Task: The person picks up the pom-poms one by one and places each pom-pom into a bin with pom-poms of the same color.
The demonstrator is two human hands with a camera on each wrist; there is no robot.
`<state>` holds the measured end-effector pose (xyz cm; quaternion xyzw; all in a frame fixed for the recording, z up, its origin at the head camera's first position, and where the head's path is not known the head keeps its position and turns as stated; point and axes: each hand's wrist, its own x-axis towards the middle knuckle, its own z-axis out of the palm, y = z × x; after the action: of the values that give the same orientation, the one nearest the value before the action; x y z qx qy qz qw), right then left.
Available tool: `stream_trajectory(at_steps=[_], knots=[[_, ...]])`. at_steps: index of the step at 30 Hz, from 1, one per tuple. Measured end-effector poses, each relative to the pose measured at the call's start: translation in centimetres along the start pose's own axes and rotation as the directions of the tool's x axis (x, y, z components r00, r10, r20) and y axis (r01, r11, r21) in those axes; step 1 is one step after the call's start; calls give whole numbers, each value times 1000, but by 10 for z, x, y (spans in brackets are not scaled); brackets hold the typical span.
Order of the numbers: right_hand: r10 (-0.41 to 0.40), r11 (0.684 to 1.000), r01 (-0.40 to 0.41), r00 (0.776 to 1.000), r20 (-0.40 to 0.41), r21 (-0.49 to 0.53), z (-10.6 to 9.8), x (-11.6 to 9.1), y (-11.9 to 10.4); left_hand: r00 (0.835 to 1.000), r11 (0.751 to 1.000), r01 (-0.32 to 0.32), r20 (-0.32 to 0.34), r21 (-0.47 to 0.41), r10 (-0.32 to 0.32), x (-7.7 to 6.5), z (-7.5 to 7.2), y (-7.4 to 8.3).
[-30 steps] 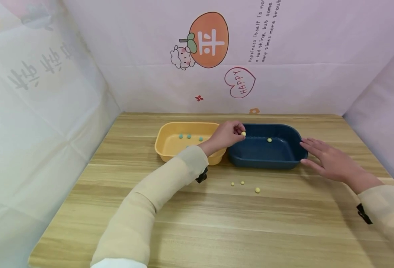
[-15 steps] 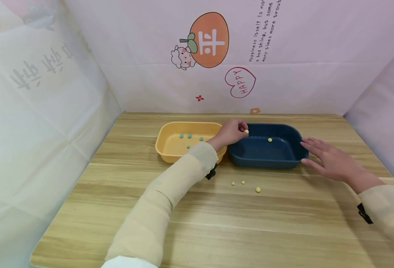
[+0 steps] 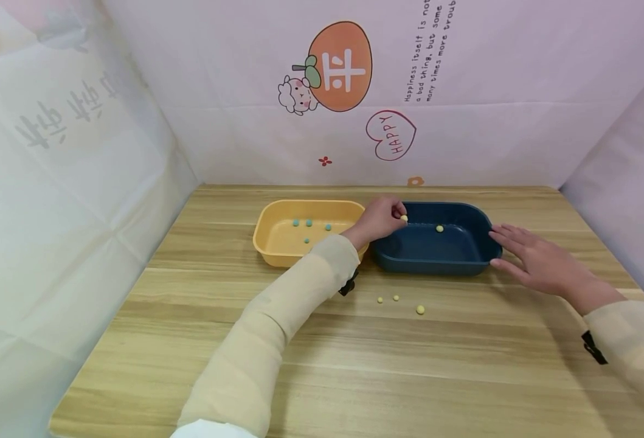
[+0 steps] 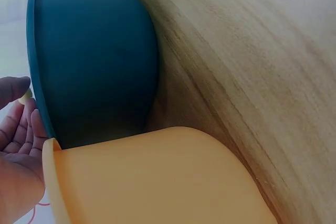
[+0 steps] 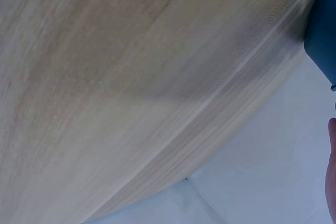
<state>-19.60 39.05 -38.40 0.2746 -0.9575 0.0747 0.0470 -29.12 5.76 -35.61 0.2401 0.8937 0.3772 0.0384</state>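
Note:
My left hand (image 3: 380,219) pinches a small yellow ball (image 3: 404,218) between thumb and fingers, over the left end of the dark blue tub (image 3: 433,267). In the left wrist view the same yellow ball (image 4: 26,96) shows under the thumb, close to the tub's rim. One yellow ball (image 3: 439,229) lies inside the blue tub. My right hand (image 3: 540,258) has its fingers extended, with the fingertips at the tub's right rim. Only a sliver of that hand (image 5: 331,177) appears in the right wrist view.
A yellow tub (image 3: 283,260) stands left of the blue one, with several small teal balls (image 3: 308,223) inside. Three yellow balls (image 3: 420,310) lie on the wooden table (image 3: 354,377) in front of the tubs. White printed cloth (image 3: 234,134) rises behind and at both sides.
My left hand has shifted slightly right with the yellow ball, farther over the blue tub. The right hand stays at the rim.

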Motion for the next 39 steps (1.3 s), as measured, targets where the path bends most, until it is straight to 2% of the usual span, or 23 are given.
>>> stream_trajectory(at_steps=[7,14,20,27,34,39], knots=[[1,1000,-1,1000,1,1,1,0,0,999,999,40,-3,-1,-40,3,1,-5],[4,1000,-4,1000,-8,6,1,0,0,999,999,34,3,3,-34,-2,-2,-1],[3,1000,-3,1000,3,3,2,0,0,1000,1000,30,-4,-2,-30,0,-2,-3],[4,1000,-4,1000,-2,10,1,-1,0,1000,999,-3,-13,-43,2,-3,-9,-2],[3,1000,-3,1000,-10,9,1,-2,0,1000,997,-11,15,-81,12,-9,-19,3],[2,1000,-2,1000,-6,10,2,-1,0,997,992,-62,27,-107,66,-18,-24,6]])
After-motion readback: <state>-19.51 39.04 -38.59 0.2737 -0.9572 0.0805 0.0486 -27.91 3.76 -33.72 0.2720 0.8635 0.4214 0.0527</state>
